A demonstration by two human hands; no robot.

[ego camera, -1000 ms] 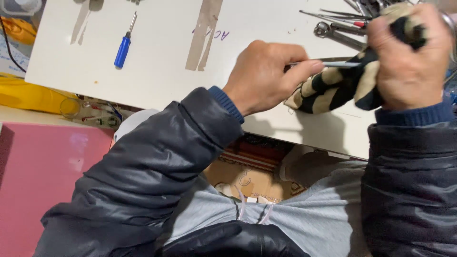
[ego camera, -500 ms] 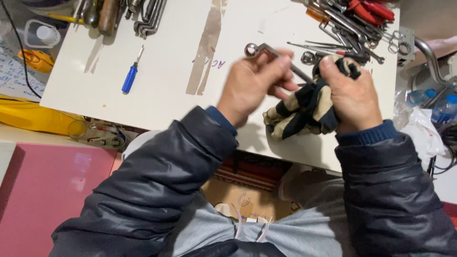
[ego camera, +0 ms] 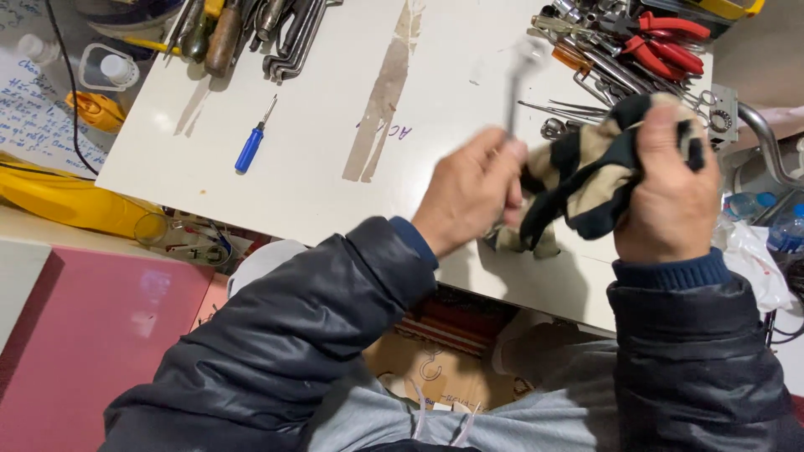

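**Desk:** What were the hands on at that point?

**Me:** I had the left hand [ego camera: 469,192] closed around the lower end of a slim metal wrench [ego camera: 512,92], its shaft standing nearly upright and blurred at the top, over the middle of the white board [ego camera: 318,125]. The right hand [ego camera: 670,188] was bunched tight on a black-and-tan striped cloth [ego camera: 586,172], just beside the left hand near the board's front edge.

**Desk:** How would you judge the wiping?

**Me:** I reckoned it went best with the cloth wrapped fully round the shaft and the wrench kept firm low down, so it could not swing into the tools behind.

**Desk:** And the surface?

**Me:** The board carried a blue-handled screwdriver [ego camera: 249,149] left of centre, a strip of brown tape [ego camera: 385,92], a row of wooden-handled tools and hex keys [ego camera: 251,29] along the far edge, and red-handled pliers [ego camera: 666,42] among loose steel tools at the far right corner. Beyond the left edge lay something yellow [ego camera: 67,201] and a pink panel [ego camera: 92,335].
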